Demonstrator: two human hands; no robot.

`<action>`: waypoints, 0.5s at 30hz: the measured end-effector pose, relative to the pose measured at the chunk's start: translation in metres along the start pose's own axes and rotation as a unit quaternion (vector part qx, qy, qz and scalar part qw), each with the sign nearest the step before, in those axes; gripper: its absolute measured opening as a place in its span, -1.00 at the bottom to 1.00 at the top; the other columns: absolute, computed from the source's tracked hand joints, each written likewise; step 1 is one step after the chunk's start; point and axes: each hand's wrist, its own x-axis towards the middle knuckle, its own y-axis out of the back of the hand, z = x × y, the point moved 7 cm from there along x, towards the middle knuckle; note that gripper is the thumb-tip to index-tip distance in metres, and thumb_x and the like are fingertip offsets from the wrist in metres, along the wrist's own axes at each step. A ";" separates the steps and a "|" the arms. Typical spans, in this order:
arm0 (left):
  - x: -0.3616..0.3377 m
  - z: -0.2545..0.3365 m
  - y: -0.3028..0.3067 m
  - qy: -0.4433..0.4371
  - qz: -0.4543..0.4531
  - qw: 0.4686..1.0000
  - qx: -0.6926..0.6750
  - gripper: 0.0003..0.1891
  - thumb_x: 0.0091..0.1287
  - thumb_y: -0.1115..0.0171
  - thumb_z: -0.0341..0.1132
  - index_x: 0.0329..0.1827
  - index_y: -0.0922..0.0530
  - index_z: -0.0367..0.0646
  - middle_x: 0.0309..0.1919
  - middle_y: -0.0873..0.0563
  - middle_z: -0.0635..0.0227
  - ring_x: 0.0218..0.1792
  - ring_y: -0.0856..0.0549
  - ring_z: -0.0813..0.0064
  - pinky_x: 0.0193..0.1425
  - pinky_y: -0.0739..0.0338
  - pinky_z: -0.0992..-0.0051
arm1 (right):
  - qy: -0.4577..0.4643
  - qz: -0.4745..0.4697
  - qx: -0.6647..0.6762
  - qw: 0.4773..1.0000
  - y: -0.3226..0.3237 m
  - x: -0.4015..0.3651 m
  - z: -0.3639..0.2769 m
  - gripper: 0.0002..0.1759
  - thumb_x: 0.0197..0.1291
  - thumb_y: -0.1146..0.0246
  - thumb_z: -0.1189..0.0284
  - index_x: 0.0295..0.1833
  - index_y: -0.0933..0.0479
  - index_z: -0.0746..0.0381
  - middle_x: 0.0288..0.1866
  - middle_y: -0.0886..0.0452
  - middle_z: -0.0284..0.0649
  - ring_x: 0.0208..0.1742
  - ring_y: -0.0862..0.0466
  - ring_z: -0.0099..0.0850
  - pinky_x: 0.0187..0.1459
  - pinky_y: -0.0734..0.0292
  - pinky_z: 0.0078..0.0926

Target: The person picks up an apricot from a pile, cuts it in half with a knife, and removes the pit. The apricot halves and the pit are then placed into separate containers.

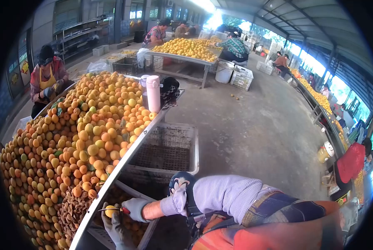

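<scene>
My left hand (119, 231), in a grey glove, is closed around a yellow-orange apricot (110, 211) at the table's near edge. My right hand (136, 208), also gloved, grips a small knife (124, 210) by its red handle. Its thin blade lies across the apricot. Just below both hands is a plastic crate (149, 234) with apricots inside. Beyond the metal table edge (114, 170), a brown heap of apricot pits (75, 209) sits beside a large pile of apricots (92, 125).
A pink thermos (153, 93) stands at the table edge. A second crate (194, 150) is on the floor beside the table. Across the pile sits a co-worker (48, 79). Farther back, people work around another fruit-covered table (182, 58); a long table (320, 100) runs along the right.
</scene>
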 end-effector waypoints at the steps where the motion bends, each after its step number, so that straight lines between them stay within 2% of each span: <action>1: 0.002 -0.004 0.004 0.002 -0.001 1.000 -0.001 -0.46 0.46 -0.13 -0.20 0.40 -0.20 -0.22 0.11 -0.58 0.17 0.04 -0.59 0.46 0.17 -0.50 0.48 | -0.008 -0.010 -0.010 1.000 0.007 0.000 -0.003 -0.82 0.02 -0.21 0.45 -0.22 -0.53 0.25 -0.23 -0.66 0.06 -0.10 -0.65 0.06 -0.14 -0.51 -0.09; 2: 0.004 -0.005 0.006 -0.007 -0.007 1.000 0.013 -0.47 0.47 -0.12 -0.19 0.39 -0.22 -0.22 0.10 -0.58 0.17 0.04 -0.59 0.46 0.18 -0.50 0.48 | 0.044 -0.032 0.016 0.998 0.023 -0.012 -0.021 -0.83 0.02 -0.21 0.44 -0.24 -0.54 0.25 -0.22 -0.66 0.05 -0.08 -0.65 0.06 -0.14 -0.51 -0.10; 5: 0.004 -0.008 0.005 -0.015 -0.011 1.000 -0.005 -0.50 0.48 -0.11 -0.18 0.36 -0.25 -0.23 0.07 -0.59 0.18 0.03 -0.59 0.46 0.19 -0.49 0.47 | 0.073 -0.020 -0.017 0.997 0.029 -0.015 -0.030 -0.80 0.04 -0.21 0.44 -0.19 -0.55 0.25 -0.21 -0.66 0.07 -0.08 -0.64 0.07 -0.14 -0.51 -0.10; 7: 0.000 -0.007 -0.003 -0.010 -0.012 0.999 -0.036 -0.52 0.48 -0.10 -0.19 0.35 -0.26 -0.23 0.06 -0.60 0.19 0.03 -0.59 0.46 0.19 -0.49 0.48 | 0.059 0.017 0.028 0.998 0.016 -0.014 -0.022 -0.78 0.04 -0.21 0.43 -0.16 -0.54 0.25 -0.20 -0.66 0.08 -0.07 -0.64 0.07 -0.13 -0.51 -0.11; 9: -0.005 0.000 -0.006 -0.016 0.045 0.998 0.037 -0.59 0.49 -0.01 -0.03 0.13 -0.37 -0.20 -0.19 -0.48 0.39 -0.15 -0.47 0.56 0.03 -0.42 0.51 | 0.050 0.097 0.087 0.990 -0.014 -0.009 -0.004 -0.74 0.08 -0.22 0.41 -0.11 -0.54 0.25 -0.19 -0.66 0.10 -0.08 -0.64 0.08 -0.11 -0.51 -0.11; 11: -0.007 -0.007 0.001 -0.011 0.050 0.998 0.033 -0.59 0.49 -0.01 -0.03 0.13 -0.37 -0.20 -0.18 -0.48 0.38 -0.14 -0.48 0.55 0.04 -0.43 0.51 | -0.017 0.142 0.117 0.983 -0.059 0.013 0.029 -0.77 0.11 -0.20 0.40 -0.14 -0.54 0.26 -0.23 -0.67 0.06 -0.11 -0.66 0.07 -0.14 -0.53 -0.12; 12: -0.009 -0.010 0.004 -0.004 0.052 0.998 0.027 -0.60 0.49 -0.01 -0.04 0.14 -0.36 -0.20 -0.18 -0.48 0.37 -0.14 -0.48 0.54 0.05 -0.43 0.51 | -0.018 0.140 0.119 0.983 -0.053 0.008 0.024 -0.77 0.11 -0.20 0.40 -0.14 -0.54 0.26 -0.23 -0.67 0.06 -0.11 -0.66 0.07 -0.14 -0.53 -0.12; 14: -0.010 0.001 -0.007 -0.012 0.037 0.999 0.032 -0.59 0.49 -0.02 -0.04 0.15 -0.36 -0.19 -0.16 -0.49 0.37 -0.12 -0.49 0.53 0.06 -0.43 0.51 | -0.070 0.004 0.176 0.982 -0.024 -0.012 0.002 -0.80 0.11 -0.19 0.40 -0.19 -0.58 0.28 -0.26 -0.68 0.05 -0.14 -0.68 0.05 -0.17 -0.57 -0.15; 15: -0.010 0.007 -0.011 -0.023 0.022 0.999 0.038 -0.59 0.48 -0.03 -0.05 0.16 -0.36 -0.19 -0.14 -0.50 0.36 -0.11 -0.50 0.52 0.06 -0.43 0.51 | -0.081 -0.053 0.150 0.984 -0.006 -0.019 -0.010 -0.79 0.07 -0.21 0.40 -0.24 -0.61 0.29 -0.27 -0.69 0.03 -0.16 -0.70 0.01 -0.18 -0.59 -0.18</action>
